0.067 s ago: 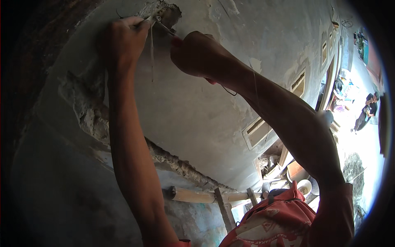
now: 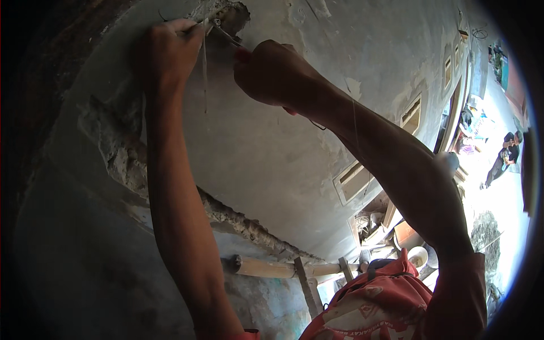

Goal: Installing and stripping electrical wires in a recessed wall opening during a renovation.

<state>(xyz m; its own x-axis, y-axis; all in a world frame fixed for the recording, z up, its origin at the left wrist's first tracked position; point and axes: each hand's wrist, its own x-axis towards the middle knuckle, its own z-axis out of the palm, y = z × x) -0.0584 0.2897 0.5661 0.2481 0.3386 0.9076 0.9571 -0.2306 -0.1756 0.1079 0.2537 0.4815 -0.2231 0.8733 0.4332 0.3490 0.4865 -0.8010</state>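
High at the wall, my left hand [image 2: 170, 51] is closed, its thumb and fingers pinched beside a broken hole [image 2: 231, 18] in the plaster. From its fingertips hangs a thin pale strip [image 2: 205, 73], like string or wire. My right hand [image 2: 272, 71] is wrapped round a red-handled tool [image 2: 242, 55] that looks like a screwdriver. Its thin metal shaft [image 2: 228, 37] slants up left to the hole, close to my left fingertips. What the tip touches is too small to tell. A dark thin loop [image 2: 318, 124] shows under my right wrist.
A rough groove [image 2: 243, 224] runs across the grey wall [image 2: 272, 164]. Below lie a bamboo pole [image 2: 266, 267] and wooden supports [image 2: 309, 289]. Small window frames [image 2: 351, 181] line the wall at right. A white bucket [image 2: 418, 256] stands low; a person [image 2: 504, 158] is far right.
My left hand and forearm have shifted slightly left, and the hanging strip has swung a little left with them. The right hand keeps its grip, nearly still.
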